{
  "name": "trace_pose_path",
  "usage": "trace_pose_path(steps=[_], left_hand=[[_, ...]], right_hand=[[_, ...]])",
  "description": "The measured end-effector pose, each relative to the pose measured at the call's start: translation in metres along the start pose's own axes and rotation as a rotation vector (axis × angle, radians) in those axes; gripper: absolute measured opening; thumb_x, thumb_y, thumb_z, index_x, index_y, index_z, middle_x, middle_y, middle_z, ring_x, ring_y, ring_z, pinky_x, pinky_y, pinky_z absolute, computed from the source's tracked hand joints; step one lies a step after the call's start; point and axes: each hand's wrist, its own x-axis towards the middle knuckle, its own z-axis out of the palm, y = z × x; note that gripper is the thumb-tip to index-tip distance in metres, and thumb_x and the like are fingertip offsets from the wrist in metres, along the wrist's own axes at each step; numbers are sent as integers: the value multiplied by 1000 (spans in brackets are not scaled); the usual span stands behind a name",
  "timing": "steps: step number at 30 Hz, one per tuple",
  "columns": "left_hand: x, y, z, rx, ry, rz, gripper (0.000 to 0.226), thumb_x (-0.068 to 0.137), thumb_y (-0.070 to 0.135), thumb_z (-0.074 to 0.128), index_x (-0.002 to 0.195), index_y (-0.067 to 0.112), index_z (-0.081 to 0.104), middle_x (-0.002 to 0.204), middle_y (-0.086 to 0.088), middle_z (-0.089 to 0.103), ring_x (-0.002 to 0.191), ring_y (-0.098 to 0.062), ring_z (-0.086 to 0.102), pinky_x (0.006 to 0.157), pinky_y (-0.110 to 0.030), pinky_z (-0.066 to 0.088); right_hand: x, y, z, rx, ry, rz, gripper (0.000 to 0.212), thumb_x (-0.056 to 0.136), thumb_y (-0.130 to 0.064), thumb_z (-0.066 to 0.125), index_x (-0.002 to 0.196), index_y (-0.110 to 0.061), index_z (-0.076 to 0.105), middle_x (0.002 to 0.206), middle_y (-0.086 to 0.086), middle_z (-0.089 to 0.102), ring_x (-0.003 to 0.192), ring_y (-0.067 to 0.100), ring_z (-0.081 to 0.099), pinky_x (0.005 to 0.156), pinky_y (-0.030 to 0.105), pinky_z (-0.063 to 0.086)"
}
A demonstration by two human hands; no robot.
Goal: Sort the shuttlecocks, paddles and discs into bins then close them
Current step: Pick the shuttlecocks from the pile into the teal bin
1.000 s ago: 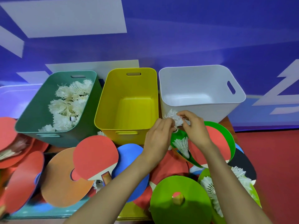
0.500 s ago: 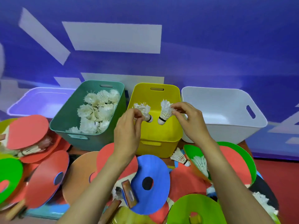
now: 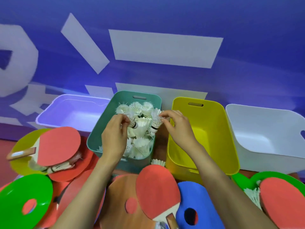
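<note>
Both hands hover over the green bin (image 3: 97, 136), which holds several white shuttlecocks. My left hand (image 3: 113, 134) pinches one shuttlecock (image 3: 133, 124) by its feathers. My right hand (image 3: 177, 128) pinches another shuttlecock (image 3: 156, 120), cork end down, at the bin's right rim. To the right stand the yellow bin (image 3: 219, 129) and the white bin (image 3: 267, 129), both with nothing inside. Red paddles (image 3: 57, 145) (image 3: 156, 189) and discs, green (image 3: 24, 202) and blue (image 3: 194, 205), lie in a heap in front.
A lilac bin (image 3: 71, 111) stands left of the green one. A loose shuttlecock (image 3: 158, 162) lies between the green and yellow bins; more shuttlecocks (image 3: 252, 195) rest by a red paddle at right. A blue wall rises close behind the bins.
Both hands carried their shuttlecocks left, from above the yellow bin to above the green bin. The view swung left with them.
</note>
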Motion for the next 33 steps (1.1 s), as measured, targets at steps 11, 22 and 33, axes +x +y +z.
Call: trace_pose_path(steps=[11,22,33], left_hand=[[81,-72,34,93,-113,-16,9,91,6,49,87,14,52,90,-2,58,78,-24,54,66,-42,47],[106,-110,73,338,-712,9,16,83,-1,46,83,15,46,85,-4,58,75,-26,53,64,-35,43],[97,-103,72,416,-925,12,19,85,-1,48,94,16,51,99,-8,63,84,-22,56,67,-31,43]], right_hand=[[91,2,83,-169,-172,190,17,91,-11,52,104,-14,64,105,3,64,99,22,57,82,31,45],[97,26,123,-394,-484,286,23,87,-8,52,96,-24,67,102,5,66,92,27,61,76,35,50],[87,28,120,-482,-496,265,33,86,-1,52,110,-21,65,109,9,65,99,29,60,78,35,49]])
